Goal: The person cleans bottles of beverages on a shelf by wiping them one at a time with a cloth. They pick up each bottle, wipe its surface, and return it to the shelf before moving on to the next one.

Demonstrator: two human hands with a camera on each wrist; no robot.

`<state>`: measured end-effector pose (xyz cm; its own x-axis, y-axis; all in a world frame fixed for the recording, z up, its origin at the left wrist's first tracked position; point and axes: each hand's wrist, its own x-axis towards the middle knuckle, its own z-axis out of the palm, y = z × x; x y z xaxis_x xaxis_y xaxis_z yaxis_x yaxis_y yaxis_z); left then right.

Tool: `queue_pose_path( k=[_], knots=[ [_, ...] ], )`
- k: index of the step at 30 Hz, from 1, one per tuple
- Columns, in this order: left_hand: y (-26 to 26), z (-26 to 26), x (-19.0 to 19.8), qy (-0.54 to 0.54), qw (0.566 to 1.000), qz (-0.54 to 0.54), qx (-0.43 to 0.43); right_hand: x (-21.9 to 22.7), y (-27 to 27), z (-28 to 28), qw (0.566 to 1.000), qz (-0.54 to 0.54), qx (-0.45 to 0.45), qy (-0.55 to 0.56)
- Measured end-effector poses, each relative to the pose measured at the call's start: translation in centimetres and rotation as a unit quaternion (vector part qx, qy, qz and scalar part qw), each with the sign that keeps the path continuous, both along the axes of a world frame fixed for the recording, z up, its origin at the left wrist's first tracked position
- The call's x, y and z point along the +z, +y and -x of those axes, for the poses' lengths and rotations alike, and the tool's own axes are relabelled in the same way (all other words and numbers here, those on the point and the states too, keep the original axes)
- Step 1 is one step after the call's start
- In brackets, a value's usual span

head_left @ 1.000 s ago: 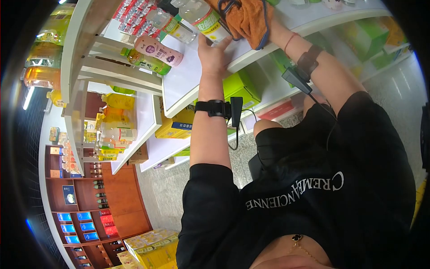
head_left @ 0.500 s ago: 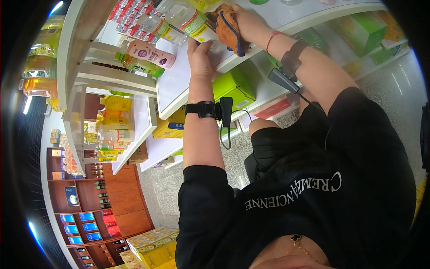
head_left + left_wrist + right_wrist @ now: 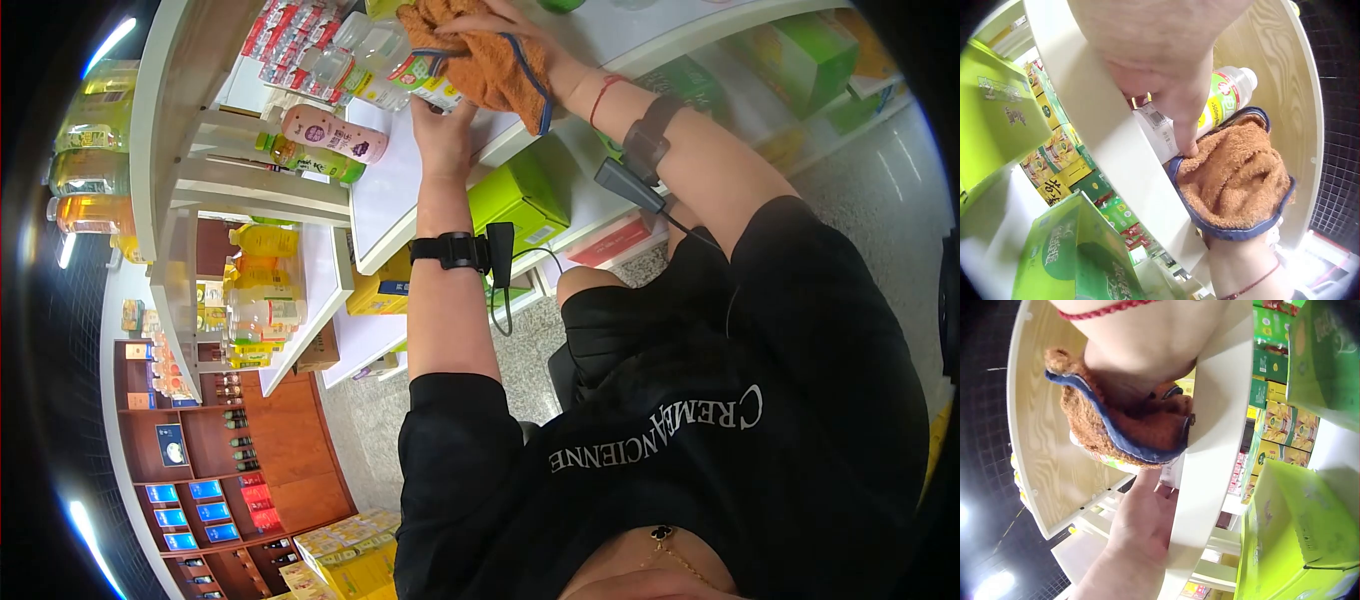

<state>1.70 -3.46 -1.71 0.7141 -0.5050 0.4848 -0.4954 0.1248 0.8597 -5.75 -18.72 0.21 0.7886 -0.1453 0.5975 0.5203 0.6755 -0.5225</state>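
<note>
My left hand (image 3: 442,142) grips the lower end of a clear plastic bottle (image 3: 384,46) with a green, red and yellow label. In the left wrist view the bottle (image 3: 1225,95) lies tilted across the picture, its white cap pointing away from that hand. My right hand (image 3: 527,30), with a red cord at the wrist, holds an orange-brown towelling cloth (image 3: 500,84) with dark blue edging. The cloth (image 3: 1235,178) lies against the bottle's side and covers part of it. Folds of cloth hide most of the right fingers in the right wrist view.
Beside the bottle on the white shelf (image 3: 388,200) stand a similar clear bottle (image 3: 352,76), a pink bottle (image 3: 335,134) and a green-labelled bottle (image 3: 305,158). Red-and-white packed bottles (image 3: 285,45) are behind. A bright green box (image 3: 520,205) sits on the shelf below.
The right hand and cloth have moved left across the bottle; the cloth bunched up, then spread out again. The left hand has shifted slightly left and towards the body.
</note>
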Motion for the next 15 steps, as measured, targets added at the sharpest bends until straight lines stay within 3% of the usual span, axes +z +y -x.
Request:
queue_pose_path(
  k=[2,3,4,5,6,7,9,12,15],
  knots=[
    [0.0,-0.1,0.0,0.006,1.000,-0.011,0.000,-0.1,0.2,0.2,0.999,0.017,-0.041,0.024],
    [0.1,-0.1,0.0,0.013,1.000,-0.022,0.002,-0.1,0.0,0.3,0.989,0.097,-0.110,0.018],
    [0.2,-0.1,0.0,0.013,1.000,-0.022,0.002,-0.7,-0.3,0.1,0.989,0.098,-0.109,0.017],
    [0.3,-0.3,0.0,0.040,0.999,-0.009,-0.014,-2.0,-0.7,-0.5,0.913,0.250,-0.324,-0.007],
    [0.4,-0.3,0.0,0.066,0.997,0.003,-0.030,-2.9,-1.0,-0.9,0.767,0.383,-0.514,-0.031],
    [0.5,-0.4,0.0,0.065,0.997,0.002,-0.030,-3.6,-1.3,-1.6,0.767,0.382,-0.514,-0.031],
    [0.6,-0.4,0.1,0.086,0.995,0.002,-0.045,-4.0,-1.6,-2.2,0.712,0.484,-0.488,0.140],
    [0.7,-0.9,-0.1,0.158,0.983,0.059,-0.077,-3.9,-1.9,-2.2,0.695,0.516,-0.481,0.140],
    [0.8,-0.4,0.2,0.150,0.987,0.037,-0.046,-4.5,-1.7,-2.5,0.699,0.481,-0.516,0.117]
  ],
)
